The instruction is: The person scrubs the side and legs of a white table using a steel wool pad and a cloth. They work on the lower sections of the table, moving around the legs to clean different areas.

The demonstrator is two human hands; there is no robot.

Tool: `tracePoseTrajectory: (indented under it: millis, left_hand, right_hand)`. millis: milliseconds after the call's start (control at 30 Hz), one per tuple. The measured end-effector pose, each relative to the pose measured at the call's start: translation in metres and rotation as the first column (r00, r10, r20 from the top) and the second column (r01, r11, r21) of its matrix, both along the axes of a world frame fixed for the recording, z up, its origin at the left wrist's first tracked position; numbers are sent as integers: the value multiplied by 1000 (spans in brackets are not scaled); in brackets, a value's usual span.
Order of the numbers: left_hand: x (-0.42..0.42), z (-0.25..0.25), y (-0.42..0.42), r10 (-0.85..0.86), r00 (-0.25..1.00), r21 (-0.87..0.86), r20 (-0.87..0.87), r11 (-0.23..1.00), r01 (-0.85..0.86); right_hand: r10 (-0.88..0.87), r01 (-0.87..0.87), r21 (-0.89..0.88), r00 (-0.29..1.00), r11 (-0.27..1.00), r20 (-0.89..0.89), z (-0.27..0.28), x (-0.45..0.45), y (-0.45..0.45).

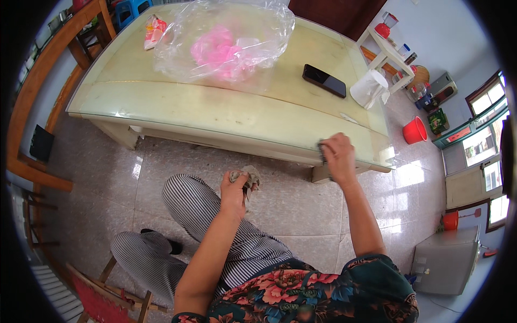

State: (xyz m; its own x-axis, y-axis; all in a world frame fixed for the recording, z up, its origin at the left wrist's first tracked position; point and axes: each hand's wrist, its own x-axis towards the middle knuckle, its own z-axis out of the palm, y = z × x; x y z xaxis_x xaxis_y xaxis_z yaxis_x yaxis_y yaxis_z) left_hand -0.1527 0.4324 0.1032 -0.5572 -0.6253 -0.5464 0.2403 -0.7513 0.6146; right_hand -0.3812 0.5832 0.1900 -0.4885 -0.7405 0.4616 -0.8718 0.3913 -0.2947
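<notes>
My left hand is closed around a crumpled grey-beige cloth, held over my striped trousers and the floor. At the near right edge of the glass-topped table, my right hand grips a dark, thin object, partly hidden by the fingers and too blurred to name. On the table lie a clear plastic bag with pink material in it, a black smartphone, a roll of white paper and a red and white packet.
A wooden chair with a red seat is at lower left. Right of the table are a red bucket, a white shelf holding containers, and a grey cabinet-like appliance. A wooden frame stands at left.
</notes>
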Motion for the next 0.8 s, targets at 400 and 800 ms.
tracePoseTrajectory:
  millis: [400, 800]
  left_hand:
    - [2, 3, 0, -37, 999, 6, 33, 999, 37]
    - [-3, 1, -1, -81, 996, 17, 27, 997, 80]
  right_hand:
    - [370, -330, 266, 921, 906, -117, 14, 21, -21]
    - [-204, 354, -338, 890, 872, 407, 8, 3, 31]
